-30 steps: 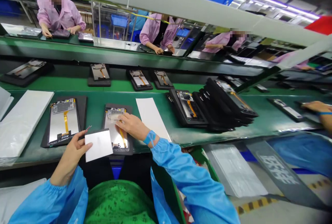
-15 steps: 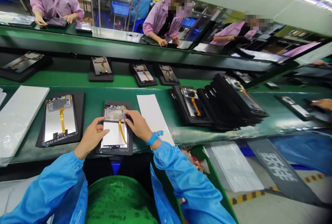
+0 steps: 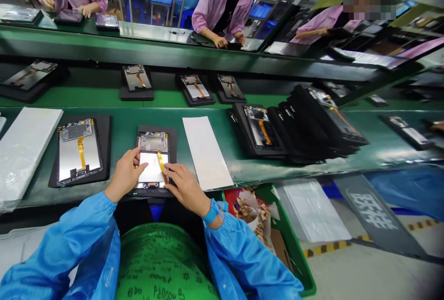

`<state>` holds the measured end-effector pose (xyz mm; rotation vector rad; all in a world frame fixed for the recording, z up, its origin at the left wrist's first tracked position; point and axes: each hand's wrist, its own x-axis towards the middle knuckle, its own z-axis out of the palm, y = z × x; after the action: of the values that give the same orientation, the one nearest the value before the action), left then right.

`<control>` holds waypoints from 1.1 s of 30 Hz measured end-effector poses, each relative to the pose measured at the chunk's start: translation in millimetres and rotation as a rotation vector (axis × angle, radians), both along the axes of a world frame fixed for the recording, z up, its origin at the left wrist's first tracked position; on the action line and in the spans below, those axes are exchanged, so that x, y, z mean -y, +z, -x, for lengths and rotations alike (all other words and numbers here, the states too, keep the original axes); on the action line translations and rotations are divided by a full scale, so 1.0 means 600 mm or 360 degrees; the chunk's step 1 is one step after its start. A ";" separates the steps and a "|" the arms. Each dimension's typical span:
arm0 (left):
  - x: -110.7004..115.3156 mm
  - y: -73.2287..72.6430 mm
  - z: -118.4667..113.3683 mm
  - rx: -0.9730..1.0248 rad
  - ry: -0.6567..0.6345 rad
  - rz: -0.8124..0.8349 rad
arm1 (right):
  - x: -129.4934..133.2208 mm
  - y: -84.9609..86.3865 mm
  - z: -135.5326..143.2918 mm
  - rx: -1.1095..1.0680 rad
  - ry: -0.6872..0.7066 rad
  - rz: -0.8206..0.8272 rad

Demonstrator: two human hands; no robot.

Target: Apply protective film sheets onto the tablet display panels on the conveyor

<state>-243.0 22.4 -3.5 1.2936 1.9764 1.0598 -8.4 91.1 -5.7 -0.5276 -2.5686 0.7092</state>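
Observation:
An opened tablet (image 3: 152,141) lies on a dark foam pad (image 3: 172,140) in front of me, its circuit board at the top and a white sheet-like area below. My left hand (image 3: 128,172) rests at the tablet's left edge, thumb and forefinger apart. At the lower right of the tablet, my right hand (image 3: 185,186) has thumb and fingertips around the lower end of an orange ribbon cable (image 3: 160,159). The fingertips partly hide that end. A second opened tablet (image 3: 71,152) with a similar cable lies on a pad to the left.
A white sheet (image 3: 208,154) lies right of my hands, and a plastic-wrapped white stack (image 3: 26,147) far left. Piled black pads (image 3: 305,128) with tablets stand at right. More tablets sit on the green strip (image 3: 163,98) behind. A green bin (image 3: 305,277) is below; co-workers sit opposite.
My right hand has moved down from the circuit board to the lower end of the ribbon cable. The left hand stays by the tablet's left side. The camera view has shifted slightly.

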 end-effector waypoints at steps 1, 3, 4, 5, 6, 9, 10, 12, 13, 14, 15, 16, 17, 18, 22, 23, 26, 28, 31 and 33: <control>0.000 -0.001 0.001 -0.0110 -0.0015 0.0006 | -0.003 -0.001 -0.001 0.0000 0.0008 0.0020; 0.001 -0.002 0.005 -0.0281 -0.0043 0.0037 | -0.009 -0.001 -0.002 0.0014 0.0036 0.0059; 0.001 -0.003 0.007 -0.0331 -0.0053 0.0055 | -0.011 0.000 -0.003 0.0025 0.0046 0.0075; 0.001 -0.004 0.008 -0.0362 -0.0061 0.0070 | -0.012 0.001 -0.004 0.0036 0.0050 0.0089; 0.002 -0.005 0.010 -0.0382 -0.0069 0.0082 | -0.012 0.003 -0.004 0.0045 0.0051 0.0102; 0.002 -0.008 0.013 -0.0438 -0.0097 0.0108 | -0.011 0.006 -0.003 0.0067 0.0026 0.0120; 0.001 -0.009 0.014 -0.0458 -0.0112 0.0114 | -0.010 0.007 -0.003 0.0075 0.0016 0.0118; 0.000 -0.008 0.016 -0.0490 -0.0138 0.0118 | -0.008 0.008 -0.002 0.0094 -0.0008 0.0113; -0.001 -0.007 0.016 -0.0499 -0.0151 0.0116 | -0.007 0.009 -0.001 0.0106 -0.0020 0.0110; -0.001 -0.005 0.017 -0.0501 -0.0165 0.0112 | -0.006 0.009 0.000 0.0118 -0.0027 0.0106; -0.002 -0.004 0.017 -0.0496 -0.0177 0.0107 | -0.005 0.010 0.000 0.0128 -0.0030 0.0097; -0.002 -0.003 0.018 -0.0485 -0.0186 0.0101 | -0.004 0.011 0.001 0.0134 -0.0032 0.0084; -0.002 -0.002 0.018 -0.0471 -0.0194 0.0094 | -0.003 0.012 0.002 0.0134 -0.0034 0.0069; -0.003 -0.001 0.018 -0.0459 -0.0200 0.0089 | -0.002 0.013 0.003 0.0131 -0.0035 0.0056; -0.003 0.000 0.018 -0.0450 -0.0206 0.0084 | 0.003 0.016 0.008 0.0118 -0.0054 0.0028; -0.003 0.001 0.017 -0.0451 -0.0207 0.0086 | 0.004 0.016 0.009 0.0115 -0.0058 0.0020; -0.003 0.004 0.016 -0.0415 -0.0215 0.0102 | 0.005 0.017 0.011 0.0096 -0.0071 0.0010; -0.004 0.007 0.015 -0.0371 -0.0212 0.0112 | 0.005 0.016 0.011 0.0079 -0.0077 0.0015; -0.006 0.012 0.015 -0.0330 -0.0200 0.0114 | 0.006 0.012 0.011 0.0071 -0.0084 0.0007; -0.008 0.014 0.017 -0.0319 -0.0199 0.0108 | 0.007 0.011 0.011 0.0076 -0.0089 -0.0004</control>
<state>-253.3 27.4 5.1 1.5150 2.0261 0.8244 -15.0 87.0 0.6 -0.6198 -2.5874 0.6817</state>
